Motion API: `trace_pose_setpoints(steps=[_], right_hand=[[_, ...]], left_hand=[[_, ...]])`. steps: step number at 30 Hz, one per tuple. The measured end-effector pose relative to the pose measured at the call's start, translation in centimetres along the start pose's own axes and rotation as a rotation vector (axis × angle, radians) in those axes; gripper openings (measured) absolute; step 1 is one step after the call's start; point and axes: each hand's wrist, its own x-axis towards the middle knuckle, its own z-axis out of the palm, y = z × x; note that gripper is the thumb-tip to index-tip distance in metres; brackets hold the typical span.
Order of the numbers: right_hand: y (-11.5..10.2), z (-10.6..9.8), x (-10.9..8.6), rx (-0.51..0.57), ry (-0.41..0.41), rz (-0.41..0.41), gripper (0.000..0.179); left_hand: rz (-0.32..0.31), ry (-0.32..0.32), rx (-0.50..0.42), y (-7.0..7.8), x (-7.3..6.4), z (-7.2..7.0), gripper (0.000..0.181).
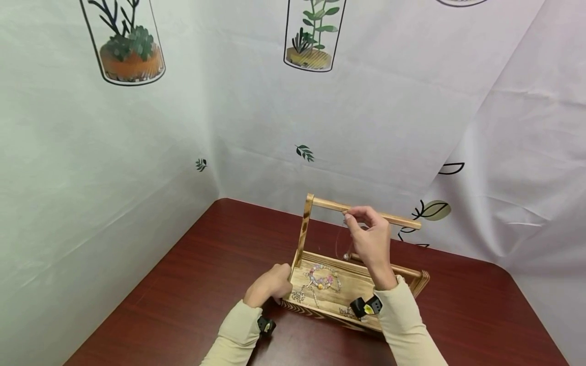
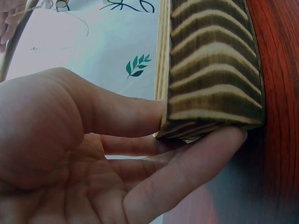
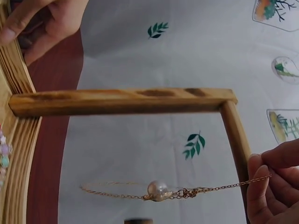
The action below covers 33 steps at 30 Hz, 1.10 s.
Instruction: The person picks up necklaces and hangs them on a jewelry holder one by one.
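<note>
A wooden jewelry stand with a tray base and raised bars is on the table. My left hand grips the left end of its tray; in the left wrist view, thumb and fingers pinch the dark-striped wooden corner. By the top bar, my right hand pinches the end of a fine gold chain between thumb and forefinger. A pearl hangs on this chain, above the tray in the head view. Whether the chain touches the bar, I cannot tell.
Inside the tray lie a colourful beaded bracelet and silvery chain jewelry. A lower bar crosses the stand's right side. The dark red table meets pale printed cloth at the back and left.
</note>
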Motion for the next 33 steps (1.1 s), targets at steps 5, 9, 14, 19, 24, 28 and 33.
trace_pose_setpoints(steps=[5, 9, 14, 19, 24, 28, 33], right_hand=[[-0.1, 0.9, -0.2, -0.009, -0.026, 0.003, 0.008], [-0.1, 1.6, -0.5, 0.003, -0.045, 0.01, 0.008], [-0.3, 2.4, -0.6, 0.024, -0.072, 0.016, 0.01], [-0.5, 3.2, -0.8, 0.048, -0.099, 0.028, 0.01], [-0.7, 4.0, -1.0, 0.07, -0.125, 0.035, 0.01], [-1.1, 4.6, -1.1, 0.068, -0.14, 0.022, 0.009], [-1.2, 5.3, -1.3, 0.064, -0.172, 0.007, 0.01]], left_hand=[[-0.019, -0.004, 0.007, -0.1, 0.1, 0.0, 0.018], [-0.022, -0.005, 0.01, -0.1, 0.1, 0.1, 0.018], [-0.018, -0.012, 0.023, -0.2, 0.2, 0.1, 0.018], [-0.017, -0.011, 0.015, -0.1, 0.1, 0.0, 0.018], [-0.014, -0.014, 0.015, -0.1, 0.0, 0.0, 0.017], [-0.015, -0.015, 0.027, -0.1, 0.0, 0.0, 0.017], [-0.017, -0.013, 0.011, 0.0, 0.1, -0.1, 0.018]])
